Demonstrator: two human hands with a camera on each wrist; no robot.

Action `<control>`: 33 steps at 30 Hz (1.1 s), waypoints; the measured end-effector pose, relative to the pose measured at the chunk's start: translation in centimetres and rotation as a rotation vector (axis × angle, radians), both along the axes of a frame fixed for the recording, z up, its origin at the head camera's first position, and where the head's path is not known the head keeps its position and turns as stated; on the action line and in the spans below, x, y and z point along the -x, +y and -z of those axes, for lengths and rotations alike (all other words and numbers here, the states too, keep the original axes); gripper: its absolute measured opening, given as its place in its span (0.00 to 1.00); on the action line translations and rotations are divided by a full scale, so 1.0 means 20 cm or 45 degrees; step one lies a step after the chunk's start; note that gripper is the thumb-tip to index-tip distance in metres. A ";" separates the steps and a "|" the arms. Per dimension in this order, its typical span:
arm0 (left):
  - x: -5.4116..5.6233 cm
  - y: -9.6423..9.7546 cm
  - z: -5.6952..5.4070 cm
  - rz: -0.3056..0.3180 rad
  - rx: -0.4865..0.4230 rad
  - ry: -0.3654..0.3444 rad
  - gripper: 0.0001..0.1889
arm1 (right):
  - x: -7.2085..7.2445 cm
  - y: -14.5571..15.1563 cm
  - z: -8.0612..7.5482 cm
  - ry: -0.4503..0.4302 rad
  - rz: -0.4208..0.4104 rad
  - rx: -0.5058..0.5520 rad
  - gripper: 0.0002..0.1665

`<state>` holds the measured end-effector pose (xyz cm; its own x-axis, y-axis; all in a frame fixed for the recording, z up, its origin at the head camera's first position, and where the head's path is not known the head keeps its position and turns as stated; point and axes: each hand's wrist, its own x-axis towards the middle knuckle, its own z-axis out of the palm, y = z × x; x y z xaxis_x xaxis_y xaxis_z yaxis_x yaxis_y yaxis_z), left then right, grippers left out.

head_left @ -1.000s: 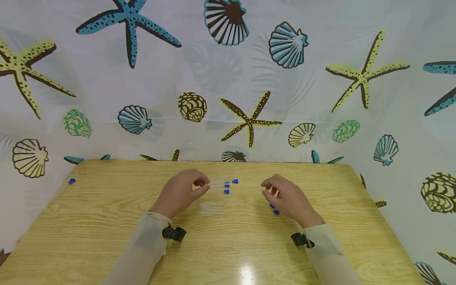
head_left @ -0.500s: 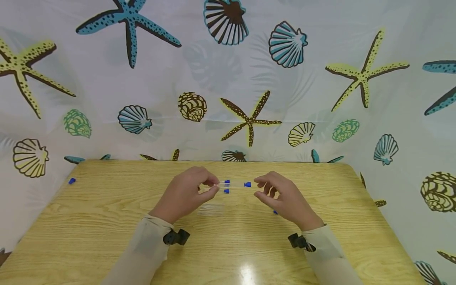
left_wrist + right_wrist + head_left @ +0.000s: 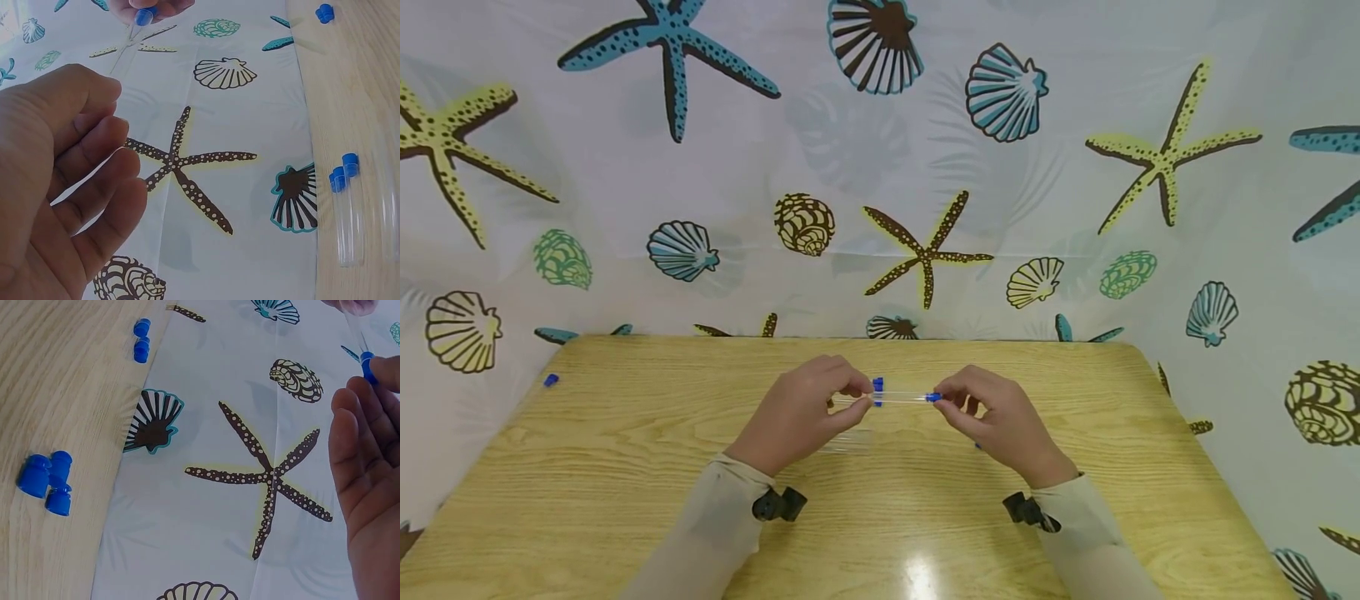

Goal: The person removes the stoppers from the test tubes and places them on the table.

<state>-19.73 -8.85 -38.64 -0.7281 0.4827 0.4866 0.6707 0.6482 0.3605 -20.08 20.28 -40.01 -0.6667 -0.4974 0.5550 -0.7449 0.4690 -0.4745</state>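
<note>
Between my hands a clear test tube (image 3: 898, 397) lies level above the table. My left hand (image 3: 808, 412) pinches its left end between thumb and fingers. At the other end, thumb and fingers of my right hand (image 3: 1000, 417) grip its blue cap (image 3: 368, 365), which sits in the tube's mouth. Behind the held tube lie several capped test tubes (image 3: 350, 212), partly covered by my left hand in the head view. Closer to me is a row of clear tubes (image 3: 850, 442) without caps in sight.
Three loose blue caps (image 3: 58, 469) stand on the wooden table (image 3: 880, 517) below my right hand. One more blue cap (image 3: 552, 380) lies at the table's far left edge. A patterned curtain (image 3: 880, 167) hangs behind the table.
My left hand has moved right with the capped test tube. My right hand has come slightly left, and its fingers have closed on the tube's blue cap.
</note>
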 end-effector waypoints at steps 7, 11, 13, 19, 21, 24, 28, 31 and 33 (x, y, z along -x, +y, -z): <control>0.00 0.00 0.00 0.001 -0.034 -0.023 0.07 | 0.01 0.00 0.01 0.134 -0.034 0.038 0.10; -0.01 0.01 0.00 -0.044 -0.009 -0.062 0.11 | 0.01 -0.01 0.01 0.157 -0.057 0.061 0.12; -0.01 0.01 0.00 -0.066 0.006 -0.076 0.11 | 0.00 -0.01 0.01 0.160 -0.071 0.069 0.12; -0.01 0.02 -0.01 -0.067 -0.011 -0.040 0.07 | 0.01 -0.02 0.02 0.155 -0.072 0.081 0.12; -0.01 0.02 -0.01 -0.053 -0.028 -0.018 0.06 | 0.01 -0.02 0.02 0.168 -0.053 0.079 0.13; -0.02 0.02 -0.01 -0.040 -0.057 -0.002 0.06 | 0.01 -0.02 0.03 0.188 -0.004 0.069 0.13; -0.03 0.03 -0.02 -0.024 -0.078 0.005 0.05 | 0.01 -0.02 0.03 0.205 0.034 0.053 0.12; -0.03 0.03 -0.02 -0.003 -0.081 0.010 0.05 | 0.01 -0.02 0.03 0.204 0.046 0.035 0.13; -0.03 0.03 -0.02 0.016 -0.085 0.010 0.05 | 0.01 -0.02 0.03 0.200 0.055 0.020 0.14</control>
<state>-19.21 -8.29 -38.33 -0.7182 0.4584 0.5235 0.6817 0.6144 0.3972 -20.20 19.81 -40.71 -0.5917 -0.4606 0.6617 -0.7899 0.4953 -0.3616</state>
